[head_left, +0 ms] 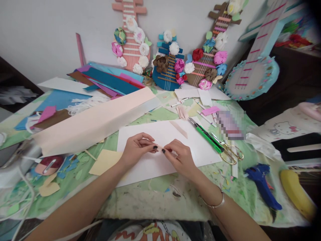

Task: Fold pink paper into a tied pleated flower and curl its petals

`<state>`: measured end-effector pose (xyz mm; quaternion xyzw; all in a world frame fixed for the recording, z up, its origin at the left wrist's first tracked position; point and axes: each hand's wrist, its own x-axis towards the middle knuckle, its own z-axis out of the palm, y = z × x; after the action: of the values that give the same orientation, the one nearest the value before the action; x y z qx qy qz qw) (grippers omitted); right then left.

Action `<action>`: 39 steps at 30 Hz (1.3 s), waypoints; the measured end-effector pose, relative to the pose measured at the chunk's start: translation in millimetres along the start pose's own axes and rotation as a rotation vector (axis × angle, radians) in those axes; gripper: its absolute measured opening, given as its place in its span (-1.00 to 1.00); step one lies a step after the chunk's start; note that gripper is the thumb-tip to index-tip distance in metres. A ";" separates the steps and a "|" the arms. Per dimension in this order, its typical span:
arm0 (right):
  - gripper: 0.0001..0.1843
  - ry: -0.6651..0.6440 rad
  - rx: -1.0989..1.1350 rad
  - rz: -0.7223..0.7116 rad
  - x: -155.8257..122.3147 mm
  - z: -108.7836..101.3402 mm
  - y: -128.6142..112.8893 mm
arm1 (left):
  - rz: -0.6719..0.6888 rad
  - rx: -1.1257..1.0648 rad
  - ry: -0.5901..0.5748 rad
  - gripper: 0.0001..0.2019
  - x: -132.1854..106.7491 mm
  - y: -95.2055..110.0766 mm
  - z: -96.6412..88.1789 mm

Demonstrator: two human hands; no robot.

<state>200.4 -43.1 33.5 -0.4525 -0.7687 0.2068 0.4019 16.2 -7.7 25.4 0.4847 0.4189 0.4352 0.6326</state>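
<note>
Between my two hands is a small pale pink piece of paper point(159, 148), pinched at its ends by thumbs and fingers. My left hand point(139, 147) has its end at the left, and my right hand point(179, 155) grips the other end. Much of the piece is covered by my fingertips, so its full shape is hidden. Both hands are over a white sheet point(150, 172) on the table. Just beyond my right hand a thin pale pink strip point(178, 130) lies on that sheet. A green utility knife point(208, 136) rests at the sheet's right side, beside gold-handled scissors point(230, 152).
A long folded pale pink sheet point(100, 117) crosses the left side. Paper-flower-covered lute shapes point(167, 75) lean on the wall. A blue glue gun point(264, 185) and a yellow banana-shaped object point(296, 192) are at the right. Cream paper point(105, 162) lies left of my hands.
</note>
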 end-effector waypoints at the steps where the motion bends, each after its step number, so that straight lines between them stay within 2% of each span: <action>1: -0.84 -0.002 -0.001 -0.001 0.2 -0.1 -0.5 | -0.021 -0.003 0.000 -0.73 0.1 0.2 -0.7; 6: -0.84 -0.020 -0.009 0.004 1.4 -1.1 -2.8 | -0.057 -0.010 -0.037 -0.67 0.7 1.5 -2.6; 10: -0.84 -0.037 -0.018 -0.019 1.3 0.5 -1.6 | -0.063 0.035 -0.121 -0.60 0.5 2.2 -0.1; 13: -0.85 -0.064 -0.017 -0.048 0.4 3.6 -0.8 | -0.094 0.104 -0.162 -0.71 -0.2 1.2 1.8; 16: -0.89 -0.087 -0.005 -0.019 -0.7 5.2 -0.8 | -0.087 0.160 -0.133 -0.85 0.0 0.5 1.4; 18: -0.95 -0.116 0.031 0.052 -1.3 4.2 -0.5 | -0.054 0.165 -0.098 -0.85 1.3 0.6 -0.5; 20: -0.90 -0.137 0.091 0.133 -1.5 2.0 0.6 | -0.027 0.152 -0.061 -0.84 3.1 0.8 -3.2; 23: -0.78 -0.096 0.193 0.188 -1.0 -1.5 3.5 | -0.004 0.098 -0.029 -0.82 5.3 0.7 -6.8; 28: -0.93 -0.011 0.431 0.277 1.9 -3.8 8.0 | 0.028 0.021 -0.007 -0.81 4.8 -0.2 -7.5; 31: -0.88 0.047 0.560 0.358 4.4 -4.5 9.6 | 0.046 0.015 0.013 -0.79 3.9 -0.4 -6.6; 39: -0.81 0.161 0.652 0.460 6.3 -6.5 13.7 | 0.127 0.049 0.093 -0.77 2.8 -0.2 -4.8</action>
<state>211.2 -31.0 30.6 -0.4763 -0.5075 0.4884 0.5263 12.4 -3.8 24.0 0.5047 0.4267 0.4861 0.5718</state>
